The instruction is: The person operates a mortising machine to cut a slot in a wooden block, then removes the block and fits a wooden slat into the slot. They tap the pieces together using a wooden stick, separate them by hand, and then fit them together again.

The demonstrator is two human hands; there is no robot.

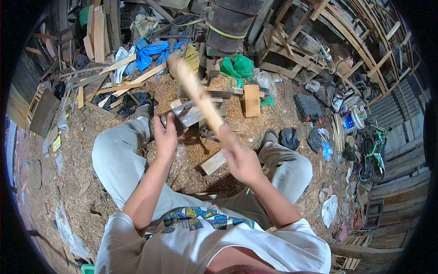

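Observation:
My right hand (244,160) is wrapped round the lower end of a pale wooden stick (196,89). The stick slants up and to the left, and its far end is smeared by motion. My left hand (166,137) grips the near end of a grey block (190,116) with a dark edge; its exact kind I cannot make out. The stick passes in front of part of that block. Between my knees, a short piece of wood (213,162) lies on the ground just left of my right hand. A flat wooden board (252,100) rests farther off.
Wood shavings cover the ground (248,128). A dark metal drum (232,27) stands ahead, with green plastic (237,67) before it. To the right are a black case (310,108) and a small green bicycle (375,155). Loose wood strips (130,86) lie to the left.

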